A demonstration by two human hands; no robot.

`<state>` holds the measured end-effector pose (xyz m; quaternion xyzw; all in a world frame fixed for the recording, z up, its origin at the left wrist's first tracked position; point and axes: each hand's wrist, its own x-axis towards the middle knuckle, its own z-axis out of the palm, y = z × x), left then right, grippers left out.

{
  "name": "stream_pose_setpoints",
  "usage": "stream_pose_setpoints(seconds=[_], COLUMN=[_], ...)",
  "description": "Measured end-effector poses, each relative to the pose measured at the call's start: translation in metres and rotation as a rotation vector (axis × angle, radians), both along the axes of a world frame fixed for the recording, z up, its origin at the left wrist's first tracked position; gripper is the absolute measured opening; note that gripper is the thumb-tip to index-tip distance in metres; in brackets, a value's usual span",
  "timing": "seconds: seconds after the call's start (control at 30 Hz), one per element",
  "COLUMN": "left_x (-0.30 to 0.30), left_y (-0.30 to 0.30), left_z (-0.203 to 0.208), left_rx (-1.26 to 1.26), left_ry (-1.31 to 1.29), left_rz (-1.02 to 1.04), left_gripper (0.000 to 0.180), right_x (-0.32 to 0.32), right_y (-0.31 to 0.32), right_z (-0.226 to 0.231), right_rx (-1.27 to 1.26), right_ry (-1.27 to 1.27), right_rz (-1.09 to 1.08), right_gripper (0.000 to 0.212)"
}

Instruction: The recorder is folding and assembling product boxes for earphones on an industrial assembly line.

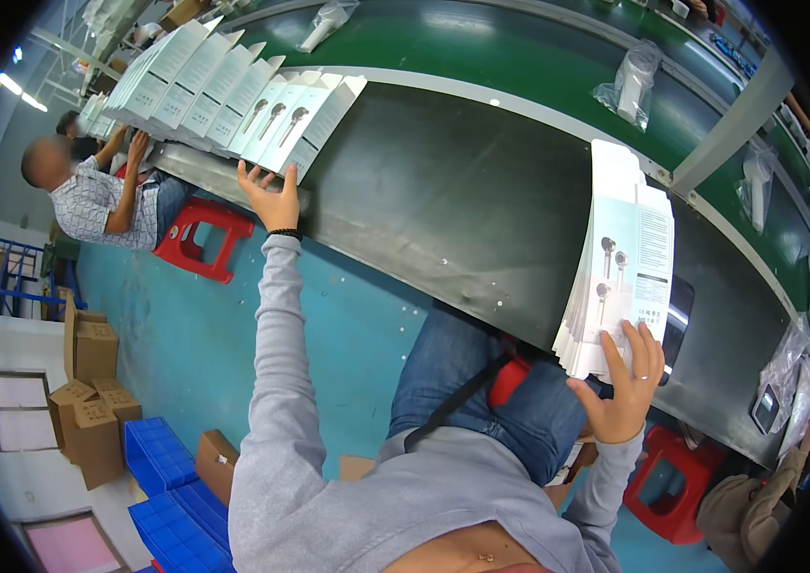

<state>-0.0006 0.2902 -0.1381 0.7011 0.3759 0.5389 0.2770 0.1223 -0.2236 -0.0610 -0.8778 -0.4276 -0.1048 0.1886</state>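
Observation:
My left hand (274, 198) reaches to the near end of a row of pale green and white cartons (295, 124) printed with earphones. Its fingers are spread, and the thumb and fingertips touch the lower edge of the end cartons. Behind these, more cartons (176, 76) stand in the row with their flaps up. At the right, a fanned stack of flat cartons (627, 248) lies on the dark tabletop (443, 181). My right hand (629, 382) rests on the near end of this stack, fingers apart and stretched over the top carton.
A dark phone-like device (679, 325) lies beside the stack. Beyond the table runs a green conveyor (481, 57) with bagged white items (632, 86). A metal post (730, 119) rises at its edge. Another person (99, 196) sits at the left, near a red stool (202, 239).

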Motion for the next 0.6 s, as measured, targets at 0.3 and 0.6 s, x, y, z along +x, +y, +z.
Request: stream_pose_setpoints(seconds=[0.3,0.6], left_x=[0.005,0.029], left_y=[-0.052,-0.256], left_z=[0.025,0.101], left_rx=[0.093,1.000], left_ry=[0.091,0.045], left_rz=[0.001,-0.829], left_gripper=[0.095,0.066], right_x=[0.002,-0.045], right_y=[-0.010,0.029], right_z=[0.021,0.038], right_rx=[0.143,1.190], right_ry=[-0.017,0.580], right_rz=[0.167,0.210], right_gripper=[0.040,0.034])
